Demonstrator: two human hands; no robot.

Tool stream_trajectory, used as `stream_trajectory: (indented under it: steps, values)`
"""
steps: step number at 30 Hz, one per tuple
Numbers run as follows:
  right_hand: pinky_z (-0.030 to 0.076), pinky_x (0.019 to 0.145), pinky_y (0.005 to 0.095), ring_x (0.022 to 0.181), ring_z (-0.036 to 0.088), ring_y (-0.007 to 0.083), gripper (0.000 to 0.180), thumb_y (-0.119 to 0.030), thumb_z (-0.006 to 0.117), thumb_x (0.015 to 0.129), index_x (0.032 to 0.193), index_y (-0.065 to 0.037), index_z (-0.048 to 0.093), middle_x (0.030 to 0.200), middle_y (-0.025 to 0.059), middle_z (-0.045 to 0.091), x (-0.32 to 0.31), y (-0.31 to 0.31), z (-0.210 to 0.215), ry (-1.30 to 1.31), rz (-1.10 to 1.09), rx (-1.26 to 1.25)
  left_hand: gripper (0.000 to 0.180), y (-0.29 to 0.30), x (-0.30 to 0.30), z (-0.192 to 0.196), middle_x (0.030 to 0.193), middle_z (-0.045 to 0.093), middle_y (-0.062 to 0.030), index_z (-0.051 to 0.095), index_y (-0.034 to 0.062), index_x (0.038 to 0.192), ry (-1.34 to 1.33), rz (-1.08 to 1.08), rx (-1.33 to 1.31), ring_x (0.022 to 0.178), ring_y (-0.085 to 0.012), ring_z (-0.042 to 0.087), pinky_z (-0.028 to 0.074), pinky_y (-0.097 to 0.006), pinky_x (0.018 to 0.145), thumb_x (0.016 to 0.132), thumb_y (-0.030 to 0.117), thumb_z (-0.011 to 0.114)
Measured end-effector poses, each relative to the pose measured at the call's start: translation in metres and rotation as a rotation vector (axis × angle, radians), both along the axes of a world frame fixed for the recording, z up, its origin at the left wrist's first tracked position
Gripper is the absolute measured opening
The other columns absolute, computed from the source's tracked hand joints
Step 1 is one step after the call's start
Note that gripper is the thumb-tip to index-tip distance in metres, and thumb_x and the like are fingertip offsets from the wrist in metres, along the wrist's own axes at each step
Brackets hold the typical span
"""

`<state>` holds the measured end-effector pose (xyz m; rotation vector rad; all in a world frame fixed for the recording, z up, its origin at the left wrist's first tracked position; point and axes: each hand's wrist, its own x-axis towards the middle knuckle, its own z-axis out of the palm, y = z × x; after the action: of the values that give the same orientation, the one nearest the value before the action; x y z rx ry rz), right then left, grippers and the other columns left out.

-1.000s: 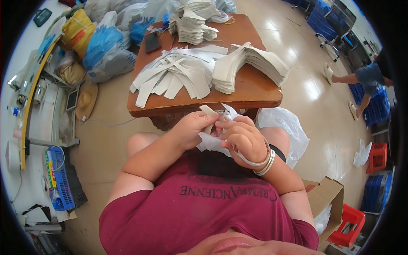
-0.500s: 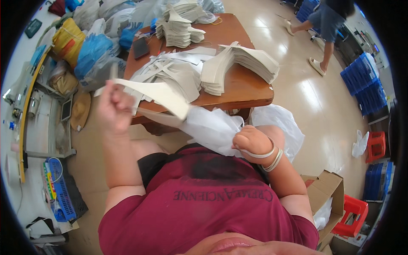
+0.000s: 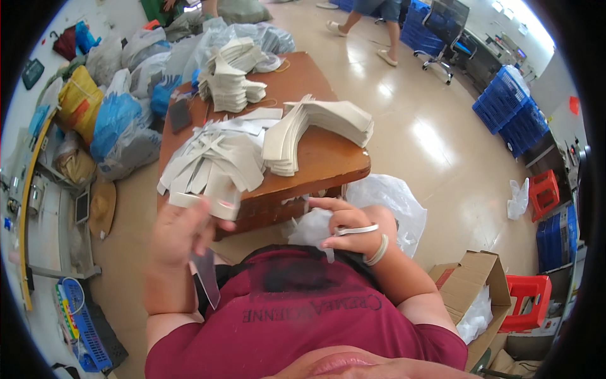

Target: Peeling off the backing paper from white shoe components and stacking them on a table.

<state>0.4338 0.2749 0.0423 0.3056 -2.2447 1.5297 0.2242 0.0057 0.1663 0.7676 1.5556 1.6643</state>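
Close up, a soft, dark red shirt (image 3: 315, 338) hangs loose. Just past it, the left hand (image 3: 177, 237) has its fingers curled around a pale flat piece (image 3: 207, 281), held up left of the lap. Its long lower part slants down and a bit right toward the shirt, with a slanted tip; above the fingers, pale bits are too blurry to make out. The right hand (image 3: 347, 228) pokes one finger out left and bends the others by thin, cloudy plastic (image 3: 312, 227); I cannot tell how tightly they hold it. Farther off, on the smooth brown table (image 3: 325, 159), cream strips (image 3: 221, 155) lie in a messy fan beside a neat, arched stack (image 3: 331, 119). Behind sit lumpy, crinkly bags (image 3: 123, 136).
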Motion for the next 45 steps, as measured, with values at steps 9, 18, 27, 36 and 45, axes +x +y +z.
stream_trajectory:
  steps: [9, 18, 27, 36, 45]
  values:
    - [0.047, 0.066, 0.0275, 0.077, 0.059, 0.0108, 0.039, -0.005, 0.082, 0.08, 0.066, -0.009, 0.046, 0.078, 0.0016, 0.064, -0.016, -0.044, -0.019, -0.401, 0.094, -0.861, 0.042, 0.047, 0.022, -0.017, 0.091, 0.072, -0.0124, 0.065, -0.006, 0.112, -0.226, -0.235, 0.009, 0.043, -0.0056, 0.046, 0.035, -0.018, 0.042, 0.107, 0.029, 0.043]
    - [0.048, 0.064, 0.0292, 0.068, 0.062, 0.0178, 0.029, 0.004, 0.072, 0.082, 0.068, -0.007, 0.049, 0.09, 0.0097, 0.066, 0.012, -0.013, -0.017, -0.284, -0.289, -0.888, 0.041, 0.055, -0.035, -0.052, 0.086, 0.069, -0.0119, 0.049, -0.0022, 0.135, -0.417, -0.161, -0.044, 0.048, -0.0093, 0.051, 0.039, -0.021, 0.043, 0.101, 0.02, 0.053]
    - [0.047, 0.059, 0.0274, 0.066, 0.056, 0.0137, 0.026, 0.002, 0.069, 0.084, 0.067, -0.005, 0.05, 0.097, 0.0107, 0.064, 0.019, 0.036, -0.001, -0.159, -0.609, -0.673, 0.069, 0.075, -0.076, -0.049, 0.094, 0.07, -0.0114, 0.032, 0.0084, 0.154, -0.058, -0.384, -0.136, 0.055, -0.0063, 0.055, 0.044, -0.018, 0.052, 0.092, 0.005, 0.062]
    - [0.046, 0.063, 0.0271, 0.068, 0.056, 0.0118, 0.021, -0.015, 0.077, 0.081, 0.077, 0.0, 0.063, 0.083, 0.0034, 0.064, -0.066, 0.109, 0.042, -0.047, -1.076, -0.509, 0.04, 0.233, -0.118, -0.052, 0.108, 0.069, -0.0068, 0.063, 0.0037, 0.131, 0.318, -0.167, -0.14, 0.077, -0.0093, 0.057, 0.049, -0.025, 0.07, 0.093, 0.016, 0.067]
    - [0.042, 0.063, 0.0294, 0.069, 0.048, 0.0094, 0.017, -0.015, 0.072, 0.082, 0.086, -0.003, 0.06, 0.077, -0.0024, 0.057, -0.103, 0.15, 0.011, -0.214, -1.088, -0.699, 0.06, 0.282, -0.12, -0.1, 0.133, 0.06, -0.0132, 0.057, 0.0065, 0.14, 0.529, -0.227, -0.323, 0.119, -0.0214, 0.059, 0.047, -0.034, 0.1, 0.081, 0.01, 0.067]
